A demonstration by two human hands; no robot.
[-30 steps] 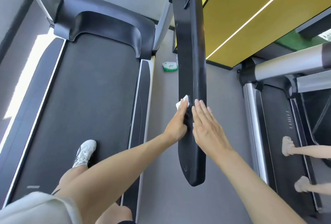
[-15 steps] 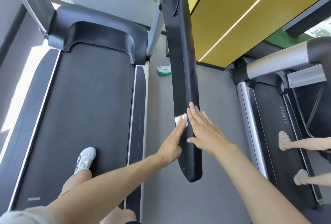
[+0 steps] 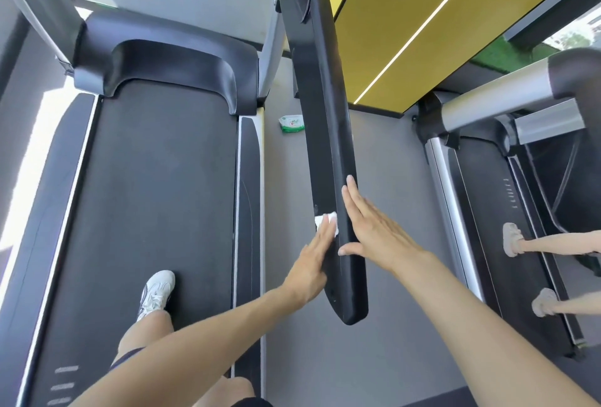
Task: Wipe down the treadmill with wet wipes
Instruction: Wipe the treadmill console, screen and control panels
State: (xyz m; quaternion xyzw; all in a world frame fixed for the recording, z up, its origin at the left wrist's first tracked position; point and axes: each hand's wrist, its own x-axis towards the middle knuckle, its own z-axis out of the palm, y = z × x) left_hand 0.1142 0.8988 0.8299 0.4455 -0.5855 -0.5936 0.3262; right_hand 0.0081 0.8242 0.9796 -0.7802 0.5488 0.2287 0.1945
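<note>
**Wet wipe pressed on the inner side of the handrail**

The long black plastic handrail (image 3: 325, 146) of the treadmill (image 3: 162, 58) runs straight away from the person. Its rounded free end is close to the body and its other end is far up in the view. The left hand (image 3: 312, 263) lies on the left side of the handrail, the side that faces the dark grey running belt (image 3: 156, 195). Its fingers are straight and together, not curled. They press a small crumpled white wet wipe (image 3: 326, 220) flat against the plastic, and the wet wipe shows just past the fingertips.

The right hand (image 3: 377, 234) lies flat on the opposite side, also with straight fingers. It holds nothing and seems only to steady the handrail, which stands between the two hands.

I judge that the next stroke must follow the long axis of the handrail, and the left hand is the working one. A green and white pack of wipes (image 3: 291, 123) lies on the grey floor (image 3: 383, 162), well apart from both hands.
</note>
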